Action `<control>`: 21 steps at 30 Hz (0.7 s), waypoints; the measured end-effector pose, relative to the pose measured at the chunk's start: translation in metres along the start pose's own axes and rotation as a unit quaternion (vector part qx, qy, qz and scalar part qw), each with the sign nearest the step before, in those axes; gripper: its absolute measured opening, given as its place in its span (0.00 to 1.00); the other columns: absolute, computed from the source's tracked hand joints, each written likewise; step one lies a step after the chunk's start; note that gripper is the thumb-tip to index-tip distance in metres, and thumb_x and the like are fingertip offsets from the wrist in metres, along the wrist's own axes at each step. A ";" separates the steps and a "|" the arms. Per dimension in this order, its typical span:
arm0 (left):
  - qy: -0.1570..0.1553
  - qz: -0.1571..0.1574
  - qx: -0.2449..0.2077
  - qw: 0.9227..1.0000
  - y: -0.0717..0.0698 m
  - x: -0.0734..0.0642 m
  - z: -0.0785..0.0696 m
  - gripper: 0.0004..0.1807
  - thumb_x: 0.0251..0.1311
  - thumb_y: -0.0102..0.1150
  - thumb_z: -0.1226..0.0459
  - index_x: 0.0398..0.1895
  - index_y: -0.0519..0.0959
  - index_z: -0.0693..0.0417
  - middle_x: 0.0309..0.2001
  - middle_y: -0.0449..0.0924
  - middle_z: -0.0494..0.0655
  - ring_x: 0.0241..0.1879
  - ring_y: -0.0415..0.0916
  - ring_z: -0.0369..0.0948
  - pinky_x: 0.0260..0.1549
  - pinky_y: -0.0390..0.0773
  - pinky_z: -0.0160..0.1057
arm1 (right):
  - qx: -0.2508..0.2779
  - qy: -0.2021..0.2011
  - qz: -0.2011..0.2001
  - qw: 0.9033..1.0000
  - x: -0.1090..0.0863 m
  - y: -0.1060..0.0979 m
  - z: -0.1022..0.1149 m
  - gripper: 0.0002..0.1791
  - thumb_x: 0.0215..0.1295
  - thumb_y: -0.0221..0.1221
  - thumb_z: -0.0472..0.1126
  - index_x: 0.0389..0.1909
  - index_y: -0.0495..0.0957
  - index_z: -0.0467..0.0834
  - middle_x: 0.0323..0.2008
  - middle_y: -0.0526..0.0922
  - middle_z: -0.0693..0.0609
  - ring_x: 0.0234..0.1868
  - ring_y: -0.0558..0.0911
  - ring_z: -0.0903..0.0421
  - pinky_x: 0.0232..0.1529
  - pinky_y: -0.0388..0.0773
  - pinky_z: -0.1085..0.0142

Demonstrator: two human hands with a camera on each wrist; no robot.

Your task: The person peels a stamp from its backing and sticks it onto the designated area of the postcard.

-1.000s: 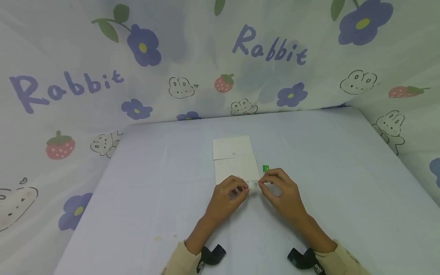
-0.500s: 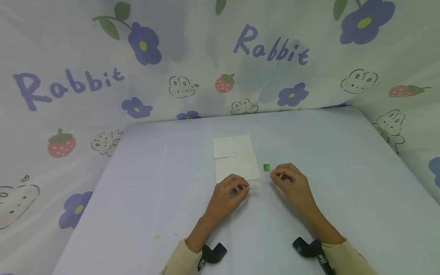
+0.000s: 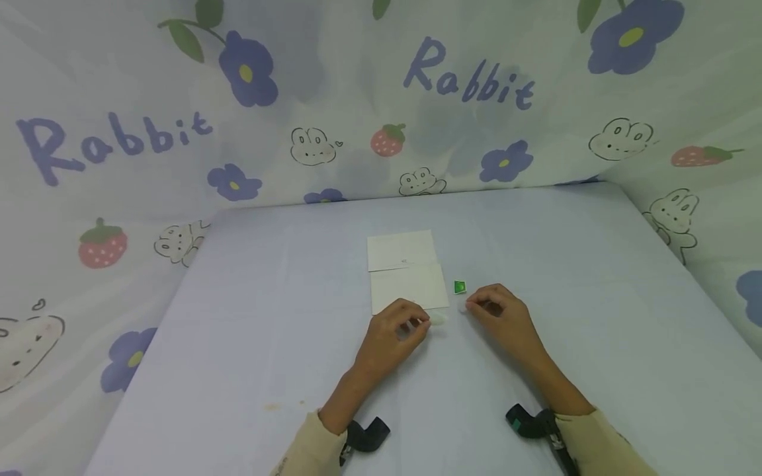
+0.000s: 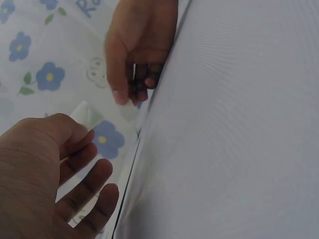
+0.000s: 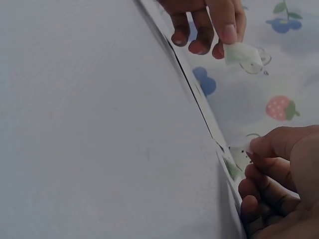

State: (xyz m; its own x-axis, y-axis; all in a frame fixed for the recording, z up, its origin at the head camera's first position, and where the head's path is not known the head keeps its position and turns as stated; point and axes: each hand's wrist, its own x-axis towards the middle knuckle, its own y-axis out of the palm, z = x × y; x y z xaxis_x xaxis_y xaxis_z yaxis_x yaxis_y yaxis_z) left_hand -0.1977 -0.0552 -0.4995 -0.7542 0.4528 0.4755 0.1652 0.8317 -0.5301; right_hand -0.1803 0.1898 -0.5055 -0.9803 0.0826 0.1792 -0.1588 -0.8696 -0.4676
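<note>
My left hand (image 3: 389, 337) pinches a small, thin, translucent whitish piece (image 3: 437, 318) between thumb and index finger. In the right wrist view this piece (image 5: 242, 53) looks pale green and slightly bent, sticking out past the fingertips. To its right, my right hand (image 3: 506, 324) has thumb and index finger pinched on a smaller whitish scrap (image 3: 462, 307), mostly hidden by the fingertips. Both hands are raised near the lower edge of a white two-panel card (image 3: 408, 288). A small green square with a white border (image 3: 460, 287) lies just beyond the right fingertips.
A white cloth covers the table (image 3: 286, 277), with small yellowish stains (image 3: 272, 406) at the front left. Behind and at the sides hangs a printed curtain (image 3: 351, 86) with flowers, rabbits and strawberries. Black wrist devices (image 3: 368, 435) sit at both cuffs.
My right hand has pulled away to the right from the left hand's piece, and a whitish scrap now shows at its fingertips. The left hand has stayed nearly still.
</note>
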 end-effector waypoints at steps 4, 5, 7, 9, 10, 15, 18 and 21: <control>-0.002 0.007 -0.003 1.000 0.002 0.001 0.000 0.02 0.65 0.65 0.66 0.39 0.83 0.52 0.43 0.80 0.38 0.38 0.78 0.34 0.36 0.81 0.36 | -0.041 0.007 -0.004 0.999 0.000 0.001 -0.004 0.04 0.66 0.67 0.40 0.38 0.85 0.43 0.42 0.79 0.53 0.42 0.77 0.57 0.42 0.75 0.71; -0.002 0.007 -0.004 1.000 0.002 0.001 0.000 0.02 0.65 0.65 0.66 0.39 0.83 0.52 0.43 0.80 0.38 0.38 0.78 0.33 0.35 0.81 0.36 | -0.057 0.006 -0.006 0.998 0.001 0.002 -0.004 0.04 0.66 0.67 0.40 0.38 0.85 0.43 0.42 0.79 0.52 0.41 0.77 0.57 0.42 0.76 0.69; 0.001 0.007 -0.002 1.000 0.003 0.001 0.001 0.02 0.65 0.65 0.66 0.39 0.83 0.52 0.43 0.80 0.38 0.38 0.78 0.33 0.35 0.81 0.36 | -0.083 0.006 -0.009 0.996 0.001 0.002 -0.005 0.04 0.66 0.66 0.39 0.38 0.85 0.43 0.43 0.78 0.52 0.40 0.77 0.56 0.41 0.76 0.66; 0.003 0.006 -0.002 1.000 0.003 0.001 0.000 0.02 0.65 0.65 0.67 0.39 0.83 0.52 0.43 0.80 0.39 0.38 0.78 0.34 0.35 0.81 0.36 | -0.105 0.004 -0.011 0.994 0.002 0.003 -0.005 0.04 0.66 0.66 0.39 0.38 0.85 0.43 0.43 0.78 0.51 0.40 0.77 0.56 0.41 0.76 0.63; 0.003 0.004 -0.001 1.000 0.003 0.001 0.000 0.02 0.65 0.65 0.67 0.38 0.83 0.53 0.42 0.80 0.39 0.38 0.78 0.34 0.35 0.81 0.36 | -0.112 0.001 -0.012 0.994 0.002 0.004 -0.005 0.04 0.66 0.66 0.39 0.37 0.85 0.43 0.43 0.78 0.51 0.39 0.76 0.56 0.40 0.76 0.63; -0.005 -0.002 -0.001 1.000 0.002 0.000 -0.001 0.02 0.63 0.66 0.68 0.38 0.84 0.53 0.41 0.80 0.38 0.37 0.78 0.34 0.34 0.81 0.36 | -0.113 -0.017 -0.014 0.993 0.002 0.005 -0.004 0.03 0.64 0.67 0.36 0.36 0.85 0.41 0.42 0.78 0.49 0.38 0.77 0.55 0.39 0.77 0.63; -0.006 -0.004 -0.002 1.000 0.003 -0.001 -0.001 0.03 0.63 0.66 0.68 0.38 0.84 0.53 0.41 0.80 0.38 0.37 0.78 0.34 0.34 0.81 0.36 | -0.107 -0.023 -0.015 0.994 0.001 0.005 -0.003 0.03 0.63 0.68 0.35 0.36 0.85 0.40 0.42 0.78 0.48 0.38 0.77 0.54 0.39 0.77 0.63; -0.006 -0.003 -0.004 1.000 0.004 -0.001 0.000 0.03 0.63 0.66 0.68 0.38 0.84 0.52 0.42 0.80 0.38 0.37 0.78 0.34 0.35 0.81 0.35 | -0.102 -0.021 -0.018 0.994 0.001 0.004 -0.004 0.04 0.64 0.67 0.35 0.37 0.85 0.40 0.43 0.77 0.48 0.38 0.77 0.54 0.39 0.77 0.64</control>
State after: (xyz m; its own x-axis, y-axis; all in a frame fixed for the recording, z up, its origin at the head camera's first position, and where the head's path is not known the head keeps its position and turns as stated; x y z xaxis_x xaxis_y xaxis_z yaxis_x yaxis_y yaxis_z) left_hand -0.1965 -0.0526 -0.5024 -0.7634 0.4432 0.4700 0.1646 0.8369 -0.5219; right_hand -0.1821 0.1883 -0.5107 -0.9683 0.0882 0.2337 -0.2192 -0.7488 -0.6255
